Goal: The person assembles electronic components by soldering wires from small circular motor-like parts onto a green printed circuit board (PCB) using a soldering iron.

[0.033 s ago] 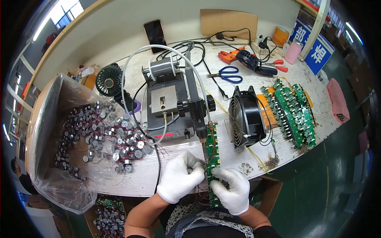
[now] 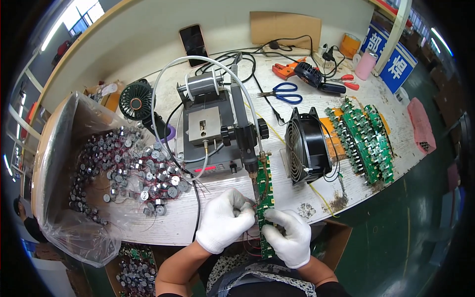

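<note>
A long, narrow green circuit board (image 2: 266, 190) runs from under the soldering iron (image 2: 251, 158) toward my body. My right hand (image 2: 288, 237), in a white glove, grips the board's right edge between thumb and fingers. Left of the board, my gloved left hand (image 2: 226, 220) is closed in a pinch close below the iron's tip. What it pinches is too small to make out. Thin red wires (image 2: 251, 243) hang beneath the hands beside the board. The iron is clamped upright on a soldering machine (image 2: 210, 123) that carries a solder wire spool (image 2: 203, 85).
At left, a plastic-lined box (image 2: 64, 173) spills many small round metal motors (image 2: 148, 180) with red wires. A black fan (image 2: 308, 146) stands right of the board, with stacked circuit boards (image 2: 363, 141) beyond. Blue scissors (image 2: 284, 93), a phone (image 2: 193, 44) and cables lie farther back.
</note>
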The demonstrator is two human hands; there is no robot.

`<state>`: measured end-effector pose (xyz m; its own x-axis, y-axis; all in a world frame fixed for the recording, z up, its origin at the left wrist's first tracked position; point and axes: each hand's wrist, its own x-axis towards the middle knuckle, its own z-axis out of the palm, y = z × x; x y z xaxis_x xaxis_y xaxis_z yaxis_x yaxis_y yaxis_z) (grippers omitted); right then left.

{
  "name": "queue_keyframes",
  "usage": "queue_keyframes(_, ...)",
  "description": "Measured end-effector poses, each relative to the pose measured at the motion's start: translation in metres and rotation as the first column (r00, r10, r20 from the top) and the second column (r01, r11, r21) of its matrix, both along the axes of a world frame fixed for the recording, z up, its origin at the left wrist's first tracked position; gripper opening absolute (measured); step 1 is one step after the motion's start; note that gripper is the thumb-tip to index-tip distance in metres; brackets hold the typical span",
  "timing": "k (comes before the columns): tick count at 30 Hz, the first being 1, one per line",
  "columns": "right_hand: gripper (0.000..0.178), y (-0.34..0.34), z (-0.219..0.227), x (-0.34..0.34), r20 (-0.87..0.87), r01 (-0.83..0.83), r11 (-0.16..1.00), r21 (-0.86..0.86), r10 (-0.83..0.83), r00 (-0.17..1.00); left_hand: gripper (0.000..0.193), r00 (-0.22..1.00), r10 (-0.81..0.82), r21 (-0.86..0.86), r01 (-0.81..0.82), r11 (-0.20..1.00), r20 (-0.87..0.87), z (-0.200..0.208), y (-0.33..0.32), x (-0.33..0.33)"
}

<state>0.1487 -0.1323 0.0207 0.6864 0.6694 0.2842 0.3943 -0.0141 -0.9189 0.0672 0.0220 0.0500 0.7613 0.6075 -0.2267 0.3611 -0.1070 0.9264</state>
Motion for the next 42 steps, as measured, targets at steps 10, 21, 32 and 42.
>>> queue_keyframes(10, 0.029, -0.003, -0.001, -0.003, -0.039, 0.014, 1.000, -0.025, -0.015, 0.999, 0.014, 1.000, -0.002, -0.006, 0.002, 1.000, -0.007, -0.006, -0.003, -0.003)
queue_keyframes(21, 0.029, -0.006, 0.000, -0.005, -0.054, -0.009, 0.999, -0.037, 0.007, 0.999, 0.015, 0.997, -0.044, -0.166, 0.055, 0.985, 0.070, -0.008, 0.002, -0.007)
queue_keyframes(32, 0.029, -0.007, 0.000, -0.004, -0.068, -0.012, 1.000, -0.026, 0.010, 0.998, 0.019, 0.985, -0.164, -0.026, 0.162, 0.986, -0.051, 0.001, 0.013, -0.002)
queue_keyframes(42, 0.031, -0.007, 0.003, -0.004, 0.090, -0.013, 1.000, 0.018, 0.011, 0.996, 0.021, 0.971, -0.232, 0.129, 0.238, 0.963, -0.059, 0.003, 0.018, 0.003)
